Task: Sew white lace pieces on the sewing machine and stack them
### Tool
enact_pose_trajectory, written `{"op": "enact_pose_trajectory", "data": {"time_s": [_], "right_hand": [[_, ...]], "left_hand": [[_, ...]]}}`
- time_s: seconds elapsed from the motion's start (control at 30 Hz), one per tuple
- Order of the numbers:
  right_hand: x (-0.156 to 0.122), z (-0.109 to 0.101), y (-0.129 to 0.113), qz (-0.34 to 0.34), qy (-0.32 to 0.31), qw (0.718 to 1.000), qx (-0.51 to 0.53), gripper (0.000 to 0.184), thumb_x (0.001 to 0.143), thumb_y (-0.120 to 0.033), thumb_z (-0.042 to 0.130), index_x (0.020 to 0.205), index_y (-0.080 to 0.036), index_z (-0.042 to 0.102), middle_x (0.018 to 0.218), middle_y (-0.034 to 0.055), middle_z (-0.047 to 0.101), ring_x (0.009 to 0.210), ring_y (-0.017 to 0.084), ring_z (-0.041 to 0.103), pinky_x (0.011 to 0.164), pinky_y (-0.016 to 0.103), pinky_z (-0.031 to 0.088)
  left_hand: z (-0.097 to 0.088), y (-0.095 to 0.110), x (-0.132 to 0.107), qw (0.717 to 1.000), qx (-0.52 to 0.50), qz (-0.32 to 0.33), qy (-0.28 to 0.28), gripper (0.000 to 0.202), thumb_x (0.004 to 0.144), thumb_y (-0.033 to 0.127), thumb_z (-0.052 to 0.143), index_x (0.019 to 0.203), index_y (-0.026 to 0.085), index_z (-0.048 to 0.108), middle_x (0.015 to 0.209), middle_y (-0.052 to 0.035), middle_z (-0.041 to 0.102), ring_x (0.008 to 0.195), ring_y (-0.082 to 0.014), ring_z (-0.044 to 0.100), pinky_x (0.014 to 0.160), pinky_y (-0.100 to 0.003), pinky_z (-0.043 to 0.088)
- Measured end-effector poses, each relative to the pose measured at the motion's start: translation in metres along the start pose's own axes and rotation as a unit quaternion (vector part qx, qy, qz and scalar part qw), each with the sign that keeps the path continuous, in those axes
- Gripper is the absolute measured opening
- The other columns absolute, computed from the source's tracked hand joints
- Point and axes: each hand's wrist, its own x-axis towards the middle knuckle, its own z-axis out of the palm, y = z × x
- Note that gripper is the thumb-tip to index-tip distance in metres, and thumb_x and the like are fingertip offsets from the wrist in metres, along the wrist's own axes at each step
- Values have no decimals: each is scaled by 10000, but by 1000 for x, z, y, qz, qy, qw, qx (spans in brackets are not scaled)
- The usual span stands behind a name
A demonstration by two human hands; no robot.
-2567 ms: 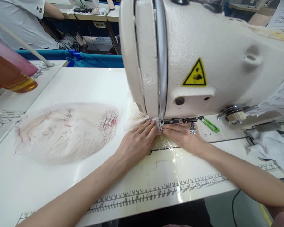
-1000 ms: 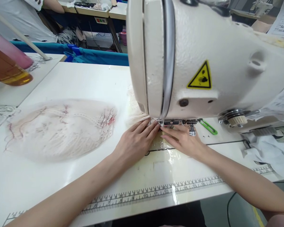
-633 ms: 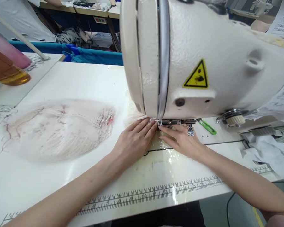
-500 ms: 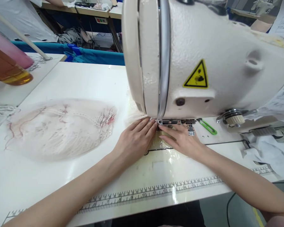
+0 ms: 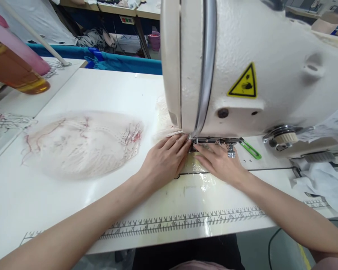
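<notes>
Ruler (image 5: 186,221): black printed marks along the near edge of the tabletop (image 5: 169,202), which is smooth, white and glossy.
Left hand (image 5: 165,157): palm down, fingers straight and close together, laid flat with the tips at the lace; wrist angled inward.
Right hand (image 5: 224,161): palm down, fingers outstretched, thumb apart from the index finger, partly under the foot; whether the far fingertips touch lace, I cannot tell.
Foot (image 5: 207,140): shiny metal bar with a knurled screw, over the right fingers.
Lace (image 5: 166,120): pale, thin, ruffled, beyond the left fingertips and partly hidden by the machine.
Cutter (image 5: 250,149): slim green frame, lying beyond the right hand.
Pile (image 5: 84,146): sheer whitish cloth, openwork edges, loose red threads, left of the left hand.
Machine (image 5: 276,82): rounded cream body, pebbled finish, yellow triangular sticker (image 5: 243,83).
Bottles (image 5: 17,69): one amber, one pink, both tilted, far left.
</notes>
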Motion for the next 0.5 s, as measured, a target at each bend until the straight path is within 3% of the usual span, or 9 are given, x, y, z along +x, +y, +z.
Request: {"op": "enact_pose_trajectory", "data": {"time_s": [0.13,0.27,0.37,0.5], "right_hand": [[-1,5,8,-10,39,999,1,319,954,-400,443,1141,-237,644,943,57,725,769,208,622,885,433,410],[-2,10,16,12,17,999,25,318,968,-371,395,1098,-230,648,831,51,728,673,184,609,858,417,405],[-4,13,20,29,33,998,54,327,955,-415,417,1091,-227,647,793,50,715,711,207,627,844,416,402],[-5,14,21,10,29,995,99,331,964,-378,383,1078,-215,648,865,70,707,792,222,626,881,417,390]], "left_hand": [[-1,0,-1,1000,6,-3,-3,366,952,232,428,1238,72,589,1263,-185,609,1216,-315,548,960,-438,492],[-2,4,-1,1000,25,-13,-5,358,955,240,433,1242,86,581,1245,-169,619,1206,-298,545,957,-416,480],[-6,9,-1,999,47,-7,6,328,962,248,441,1215,99,586,1223,-145,631,1174,-259,554,924,-369,484],[-23,7,-1,990,105,-63,-64,244,968,243,433,1106,158,617,1088,-68,675,965,-196,610,704,-294,498]]}}
